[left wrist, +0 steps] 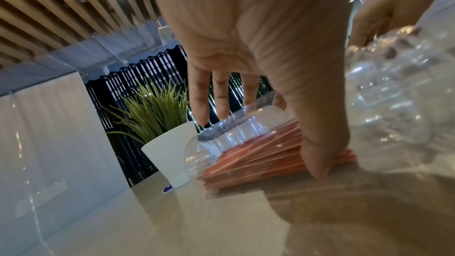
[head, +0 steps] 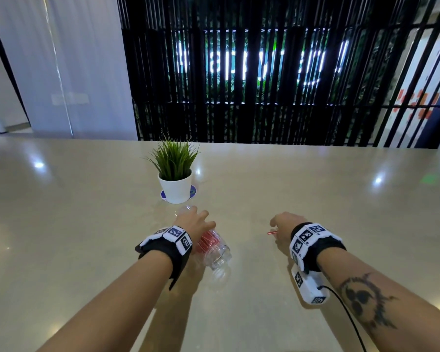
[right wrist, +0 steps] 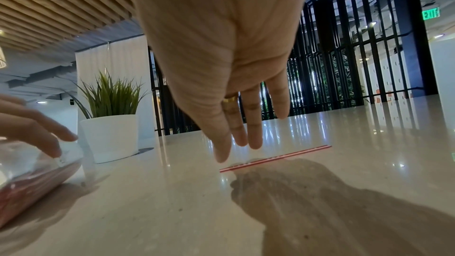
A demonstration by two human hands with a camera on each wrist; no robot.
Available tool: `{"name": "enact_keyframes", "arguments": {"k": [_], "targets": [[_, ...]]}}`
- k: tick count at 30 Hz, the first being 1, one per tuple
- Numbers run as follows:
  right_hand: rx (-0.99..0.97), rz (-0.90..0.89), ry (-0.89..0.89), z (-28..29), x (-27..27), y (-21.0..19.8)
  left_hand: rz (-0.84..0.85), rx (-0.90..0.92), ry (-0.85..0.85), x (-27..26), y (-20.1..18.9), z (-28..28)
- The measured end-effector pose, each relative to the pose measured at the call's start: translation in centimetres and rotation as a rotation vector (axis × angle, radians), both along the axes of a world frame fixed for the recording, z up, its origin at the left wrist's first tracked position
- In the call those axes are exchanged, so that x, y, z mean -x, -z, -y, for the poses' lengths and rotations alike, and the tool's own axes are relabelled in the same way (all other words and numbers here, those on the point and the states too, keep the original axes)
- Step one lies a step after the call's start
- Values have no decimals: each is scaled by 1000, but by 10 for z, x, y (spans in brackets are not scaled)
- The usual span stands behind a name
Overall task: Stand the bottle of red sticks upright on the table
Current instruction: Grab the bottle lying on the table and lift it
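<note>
A clear plastic bottle (head: 216, 254) lies on its side on the beige table (head: 239, 301), its neck end toward the plant and its bumpy base toward me. A bundle of red sticks (left wrist: 258, 161) fills its lower side. My left hand (head: 198, 219) is spread over the bottle, the thumb (left wrist: 317, 153) pressing its side and the straight fingers (left wrist: 200, 104) hanging over the neck. My right hand (right wrist: 237, 149) hovers with straight fingers just above one loose red stick (right wrist: 278, 158), which lies flat on the table (right wrist: 172, 201). The bottle (right wrist: 29, 172) shows at the left of the right wrist view.
A white pot with a green grass plant (head: 174, 184) stands on a blue coaster just beyond the bottle's neck. The glossy table stretches wide to both sides and ends at a black slatted screen (head: 264, 72).
</note>
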State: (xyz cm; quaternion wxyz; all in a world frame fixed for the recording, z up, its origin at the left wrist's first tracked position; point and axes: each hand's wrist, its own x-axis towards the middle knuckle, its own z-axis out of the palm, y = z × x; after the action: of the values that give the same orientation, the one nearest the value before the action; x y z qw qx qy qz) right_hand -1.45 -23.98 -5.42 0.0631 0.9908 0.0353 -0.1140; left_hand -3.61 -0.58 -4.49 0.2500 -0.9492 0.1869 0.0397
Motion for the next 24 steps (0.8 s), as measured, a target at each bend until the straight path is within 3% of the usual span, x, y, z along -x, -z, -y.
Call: {"name": "enact_keyframes", "arguments": {"k": [6, 15, 20, 24], "targets": [[-21, -1, 1, 0, -5, 0, -68, -2, 28, -8, -1, -4], [128, -37, -23, 1, -11, 13, -66, 74, 103, -17, 0, -6], [136, 22, -13, -2, -17, 14, 10, 282, 121, -16, -17, 0], [124, 14, 2, 0, -21, 13, 34, 349, 130, -21, -29, 4]]}}
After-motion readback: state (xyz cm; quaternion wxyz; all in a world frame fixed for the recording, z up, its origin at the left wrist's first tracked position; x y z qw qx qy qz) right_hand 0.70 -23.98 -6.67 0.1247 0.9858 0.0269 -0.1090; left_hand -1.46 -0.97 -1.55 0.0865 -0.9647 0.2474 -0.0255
